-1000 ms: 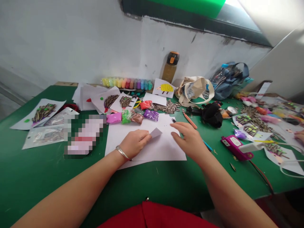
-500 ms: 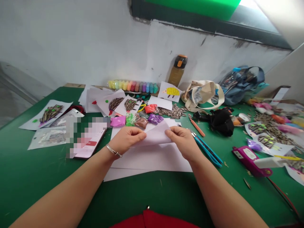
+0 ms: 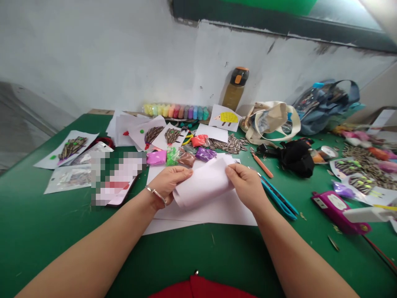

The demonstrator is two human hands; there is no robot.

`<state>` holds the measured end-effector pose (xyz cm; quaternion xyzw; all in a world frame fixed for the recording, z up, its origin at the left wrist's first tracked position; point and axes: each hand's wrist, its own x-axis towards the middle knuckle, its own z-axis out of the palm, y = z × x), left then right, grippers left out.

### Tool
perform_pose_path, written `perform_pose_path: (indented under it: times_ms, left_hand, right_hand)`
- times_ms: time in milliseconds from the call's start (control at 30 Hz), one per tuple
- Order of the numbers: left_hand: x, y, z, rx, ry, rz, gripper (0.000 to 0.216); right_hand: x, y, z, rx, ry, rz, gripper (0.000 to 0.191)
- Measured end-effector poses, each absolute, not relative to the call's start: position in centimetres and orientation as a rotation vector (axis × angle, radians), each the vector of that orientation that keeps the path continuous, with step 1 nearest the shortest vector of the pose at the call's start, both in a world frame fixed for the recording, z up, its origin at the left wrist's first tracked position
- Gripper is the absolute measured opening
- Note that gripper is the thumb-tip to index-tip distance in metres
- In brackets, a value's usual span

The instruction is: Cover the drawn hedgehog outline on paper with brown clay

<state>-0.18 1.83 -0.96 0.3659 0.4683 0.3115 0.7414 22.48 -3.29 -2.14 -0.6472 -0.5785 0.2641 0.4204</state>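
Note:
A folded sheet of white paper [image 3: 203, 184] is stretched between my two hands, tilted so its broad face shows. My left hand [image 3: 169, 182], with a silver bracelet at the wrist, pinches its left end. The right end is gripped between the thumb and fingers of my right hand [image 3: 245, 184]. Larger white sheets [image 3: 214, 213] lie flat on the green table below. Just beyond my hands are small packets of coloured clay: pink [image 3: 156, 157], green [image 3: 172, 156], brown [image 3: 186, 158] and purple [image 3: 206, 154].
A phone [image 3: 120, 182] and clear bags [image 3: 72, 178] lie left. Turquoise tweezers [image 3: 279, 198], an orange-handled tool [image 3: 262, 164] and a magenta glue gun [image 3: 338, 213] lie right. Seed-covered pictures [image 3: 70, 149], a seed pile [image 3: 229, 144], a bottle [image 3: 235, 91] and bags [image 3: 269, 124] stand farther back.
The folded paper has turned, so more of its face now shows and its lower edge hangs nearer me. My hands have moved slightly apart. The whole view has shifted a little.

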Motion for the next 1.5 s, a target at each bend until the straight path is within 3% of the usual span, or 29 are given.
perform_pose_path:
  times_ms: [533, 800, 1000, 1233, 1433, 1500]
  left_hand:
    - [-0.5, 2.6, -3.0, 1.132, 1.195, 0.71, 0.034]
    - [-0.3, 2.3, -2.7, 1.285, 1.223, 0.651, 0.037]
    - [0.2, 1.5, -2.6, 1.371, 1.077, 0.451, 0.042]
    - [0.1, 1.4, -2.5, 1.386, 1.046, 0.383, 0.04]
    - [0.0, 1.2, -2.0, 1.44, 1.05, 0.366, 0.035]
    - [0.0, 1.2, -1.7, 1.473, 1.043, 0.354, 0.034]
  right_hand:
    - [24.6, -3.0, -1.7, -1.496, -0.986, 1.077, 0.027]
    - [26.2, -2.2, -1.8, -1.269, -0.559, 0.968, 0.028]
    - [24.7, -1.7, -3.4, -1.306, -0.603, 1.029, 0.028]
    - [22.0, 3.2, -1.6, -1.375, -0.739, 0.96, 0.029]
    - [21.1, 3.2, -1.1, -1.523, -1.001, 0.795, 0.051]
    - [21.3, 0.9, -1.3, -1.641, -1.31, 0.698, 0.047]
